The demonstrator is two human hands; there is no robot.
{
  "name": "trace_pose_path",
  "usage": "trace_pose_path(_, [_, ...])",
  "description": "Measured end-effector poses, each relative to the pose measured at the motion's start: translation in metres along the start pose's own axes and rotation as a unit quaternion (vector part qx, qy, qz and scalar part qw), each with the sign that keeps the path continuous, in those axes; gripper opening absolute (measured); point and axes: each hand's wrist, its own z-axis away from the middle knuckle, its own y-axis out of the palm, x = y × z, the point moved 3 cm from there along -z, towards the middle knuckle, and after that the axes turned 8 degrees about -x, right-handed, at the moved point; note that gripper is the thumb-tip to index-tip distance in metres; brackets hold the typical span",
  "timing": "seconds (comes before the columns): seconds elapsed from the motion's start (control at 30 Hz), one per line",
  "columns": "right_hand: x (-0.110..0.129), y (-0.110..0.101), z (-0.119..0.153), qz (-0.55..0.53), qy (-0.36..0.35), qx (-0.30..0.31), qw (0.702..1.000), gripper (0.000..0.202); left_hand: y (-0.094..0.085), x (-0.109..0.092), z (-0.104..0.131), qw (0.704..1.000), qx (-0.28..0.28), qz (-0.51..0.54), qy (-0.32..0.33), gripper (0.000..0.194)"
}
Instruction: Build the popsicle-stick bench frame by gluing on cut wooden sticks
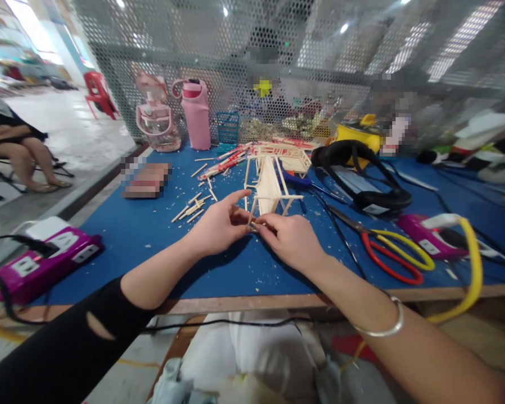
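Observation:
A small model built of pale wooden sticks [268,182] stands on the blue tabletop before me, with thin posts and rails along its flat middle strip. At its near left corner, the thumb and fingers of my left hand [219,224] close on the lower end of a stick. My right hand [294,241] pinches the same corner from the other side, fingertips nearly meeting the left ones. Exactly what sits between the fingertips is partly hidden. Short loose sticks [192,207] lie to the left of my left hand.
Red-and-yellow-handled scissors [393,252] and a black head strap [362,179] lie right. Purple power strips [46,258] sit at left and right, with cables. Pink bottles [197,115] and a blue-green basket [228,128] stand by the perforated metal screen [219,33]. A person sits far left.

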Motion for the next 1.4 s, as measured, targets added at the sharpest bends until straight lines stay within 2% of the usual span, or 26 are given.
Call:
trace_pose_path(0.6, [0.003,0.001,0.002,-0.013,-0.02,-0.016,1.0,0.027,-0.003,-0.004,-0.001,0.997,-0.031,-0.066,0.008,0.058])
trace_pose_path(0.7, [0.001,-0.005,0.006,-0.056,-0.029,-0.072,0.995,0.027,-0.003,-0.005,-0.001,0.998,-0.028,-0.063,0.001,0.057])
trace_pose_path(0.87, [-0.009,-0.017,0.014,-0.117,-0.011,-0.24,0.964,0.023,-0.003,-0.004,-0.001,0.998,-0.033,-0.057,-0.014,0.058])
trace_pose_path(0.97, [-0.011,-0.019,0.015,-0.125,-0.017,-0.278,0.952,0.019,-0.003,-0.002,-0.002,0.998,-0.032,-0.052,-0.017,0.059])
trace_pose_path(1.1, [-0.009,-0.015,0.014,-0.132,-0.049,-0.255,0.956,0.019,-0.003,-0.003,-0.002,0.998,-0.026,-0.064,-0.01,0.059])
trace_pose_path(1.2, [-0.006,-0.007,0.014,-0.101,-0.082,-0.191,0.973,0.019,-0.003,-0.003,-0.002,0.997,-0.02,-0.068,-0.003,0.059])
trace_pose_path(1.4, [-0.004,0.006,0.009,0.003,-0.079,-0.094,0.992,0.023,-0.004,-0.001,-0.003,0.997,-0.027,-0.074,0.002,0.059])
